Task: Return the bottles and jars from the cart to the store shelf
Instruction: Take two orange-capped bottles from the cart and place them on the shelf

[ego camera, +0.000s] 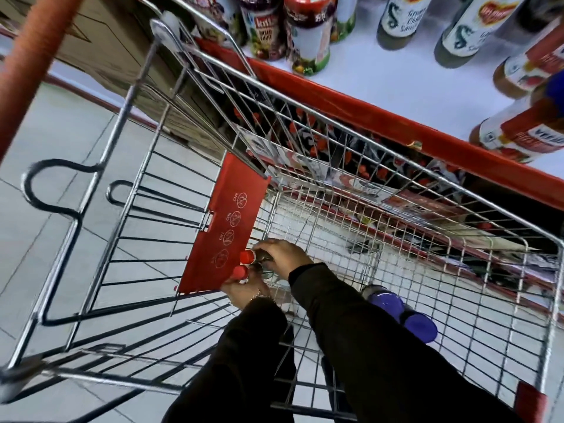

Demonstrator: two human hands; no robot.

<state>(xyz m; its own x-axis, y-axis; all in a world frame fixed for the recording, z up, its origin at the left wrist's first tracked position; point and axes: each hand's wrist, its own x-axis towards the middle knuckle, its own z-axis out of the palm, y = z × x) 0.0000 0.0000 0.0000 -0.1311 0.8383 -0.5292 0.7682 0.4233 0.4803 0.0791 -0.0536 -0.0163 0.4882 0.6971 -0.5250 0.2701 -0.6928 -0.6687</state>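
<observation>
Both my hands reach down into the wire cart (360, 138). My right hand (283, 254) is closed over a red-capped bottle (247, 257) lying at the cart's bottom, next to the red child-seat flap (227, 221). My left hand (244, 290) grips a second red-capped bottle (239, 272) just below it. The bottles' bodies are mostly hidden by my fingers. Two jars with blue lids (387, 302) (419, 326) lie in the cart to the right of my forearms. The white store shelf (396, 83) with its red front edge runs along the cart's far side.
On the shelf stand jam jars (308, 35), green sauce bottles (399, 19) and red-labelled sauce bottles (518, 135). A lower shelf with red-capped bottles (320, 141) shows through the cart's mesh. The cart's orange handle (33, 71) crosses the top left above a tiled floor (45, 132).
</observation>
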